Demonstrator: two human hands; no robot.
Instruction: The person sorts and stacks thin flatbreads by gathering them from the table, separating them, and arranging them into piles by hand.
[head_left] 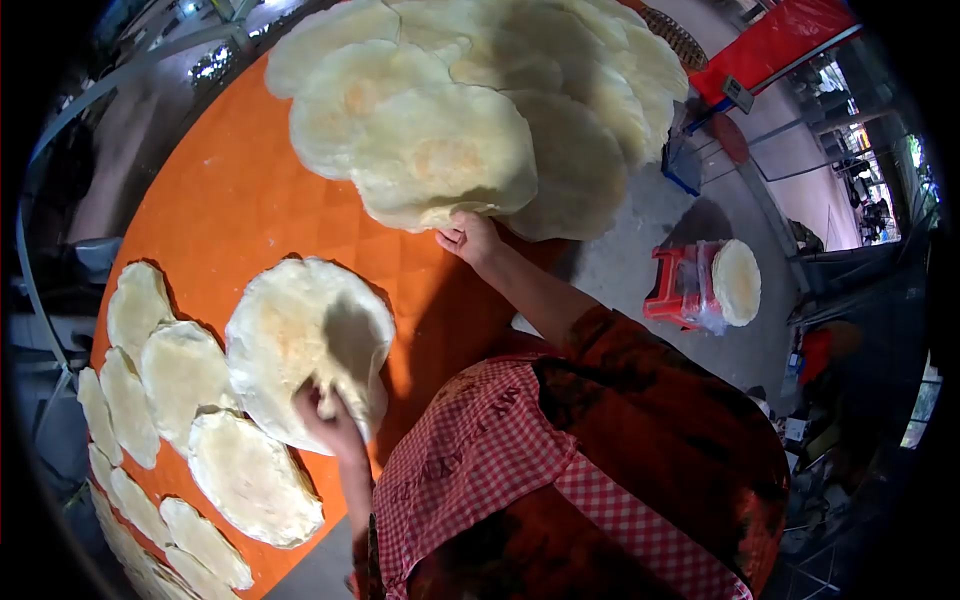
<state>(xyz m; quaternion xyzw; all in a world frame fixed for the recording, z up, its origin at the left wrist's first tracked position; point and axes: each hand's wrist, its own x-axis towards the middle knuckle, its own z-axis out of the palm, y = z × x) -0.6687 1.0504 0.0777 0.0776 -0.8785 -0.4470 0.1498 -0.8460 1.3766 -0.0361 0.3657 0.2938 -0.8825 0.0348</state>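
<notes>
Large, thin, pale flatbreads lie on an orange-covered table. My right hand point(470, 238) is closed on the near edge of a broad flatbread point(440, 150), which tops an overlapping spread at the far end; that edge is curled up at the fingers. Lower left, my left hand point(328, 415) pinches the surface of a thick round flatbread point(290, 325), with small folds gathering at the fingertips. My thumb and fingers are partly hidden there. Just beside this one lie another flatbread point(250, 478) and a further one point(185, 380).
Several smaller flatbreads point(128, 405) line the left side of the orange table point(225, 200). On the floor to the right, a red stool point(672, 290) stands by a round pale stack point(737, 283) in clear plastic. A woven basket point(675, 38) sits beyond the table.
</notes>
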